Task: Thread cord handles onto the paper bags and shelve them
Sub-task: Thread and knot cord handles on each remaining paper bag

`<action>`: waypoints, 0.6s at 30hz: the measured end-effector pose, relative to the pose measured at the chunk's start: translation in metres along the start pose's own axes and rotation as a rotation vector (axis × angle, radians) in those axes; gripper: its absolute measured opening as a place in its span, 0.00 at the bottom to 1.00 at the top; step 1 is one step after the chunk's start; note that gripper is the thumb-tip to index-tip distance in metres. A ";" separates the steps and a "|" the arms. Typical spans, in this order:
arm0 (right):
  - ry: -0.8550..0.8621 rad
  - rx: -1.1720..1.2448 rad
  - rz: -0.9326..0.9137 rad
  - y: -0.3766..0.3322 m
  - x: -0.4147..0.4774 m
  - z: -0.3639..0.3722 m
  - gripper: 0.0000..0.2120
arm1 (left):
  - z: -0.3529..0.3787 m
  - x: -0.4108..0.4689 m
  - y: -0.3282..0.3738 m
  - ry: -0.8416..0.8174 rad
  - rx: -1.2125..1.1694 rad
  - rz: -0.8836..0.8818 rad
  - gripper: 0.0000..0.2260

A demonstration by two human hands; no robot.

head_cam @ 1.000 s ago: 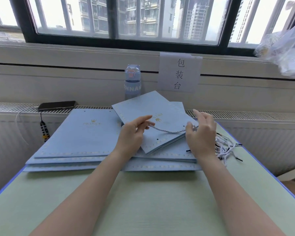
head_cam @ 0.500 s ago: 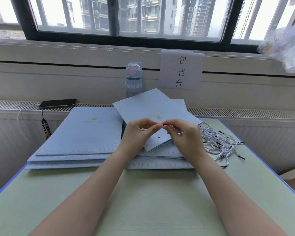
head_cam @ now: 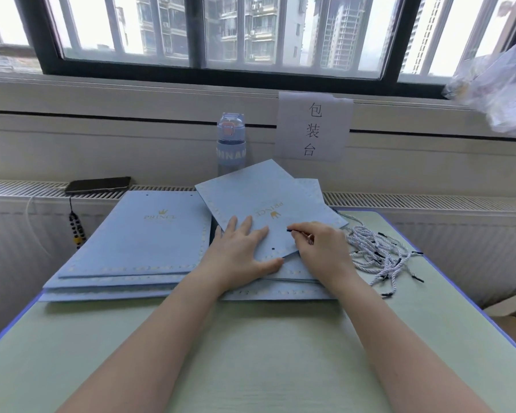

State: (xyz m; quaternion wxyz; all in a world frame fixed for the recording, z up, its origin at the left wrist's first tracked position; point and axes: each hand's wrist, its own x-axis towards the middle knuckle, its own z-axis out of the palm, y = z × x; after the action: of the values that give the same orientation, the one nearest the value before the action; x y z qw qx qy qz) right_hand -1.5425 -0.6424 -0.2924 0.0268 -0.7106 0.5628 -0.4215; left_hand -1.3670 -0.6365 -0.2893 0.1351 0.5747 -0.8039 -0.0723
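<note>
A flat light-blue paper bag [head_cam: 259,201] with a gold crown logo lies skewed on top of a right-hand stack of bags. My left hand [head_cam: 245,251] presses flat on its near corner, fingers spread. My right hand [head_cam: 319,245] pinches a white-and-blue cord by its black tip [head_cam: 289,231], holding it just above the bag, a little beyond a punched hole [head_cam: 272,248]. A loose pile of cords [head_cam: 379,254] lies to the right of my right hand.
A second stack of flat blue bags [head_cam: 137,242] lies to the left on the green table [head_cam: 251,353]. A water bottle [head_cam: 230,141], a paper sign [head_cam: 313,129] and a phone [head_cam: 97,184] stand or lie along the radiator ledge. Crumpled plastic [head_cam: 501,81] hangs at upper right.
My left hand let go of the cord and dropped flat onto the bag. My right hand kept the cord tip and brought it down toward the bag's hole.
</note>
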 end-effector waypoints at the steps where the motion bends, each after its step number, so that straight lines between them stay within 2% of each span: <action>1: 0.007 -0.015 -0.015 0.000 0.000 0.001 0.08 | -0.002 -0.001 0.000 0.002 -0.024 0.010 0.31; 4: 0.068 -0.076 -0.107 -0.003 -0.003 0.001 0.07 | -0.008 -0.004 -0.003 0.023 -0.073 0.073 0.23; 7: 0.077 -0.056 -0.157 -0.006 -0.003 -0.002 0.06 | -0.011 -0.005 -0.006 0.011 -0.105 0.118 0.19; 14: -0.113 0.007 -0.120 -0.012 -0.007 -0.002 0.07 | -0.019 -0.012 -0.009 0.015 -0.215 0.196 0.15; 18: -0.192 -0.014 -0.088 -0.012 -0.007 -0.003 0.08 | -0.016 -0.012 -0.005 0.023 -0.117 0.245 0.18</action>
State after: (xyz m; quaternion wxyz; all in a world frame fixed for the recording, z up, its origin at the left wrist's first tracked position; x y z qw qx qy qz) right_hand -1.5350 -0.6305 -0.2880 0.0570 -0.7719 0.5287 -0.3484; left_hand -1.3540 -0.6261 -0.2771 0.1857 0.4639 -0.8609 -0.0953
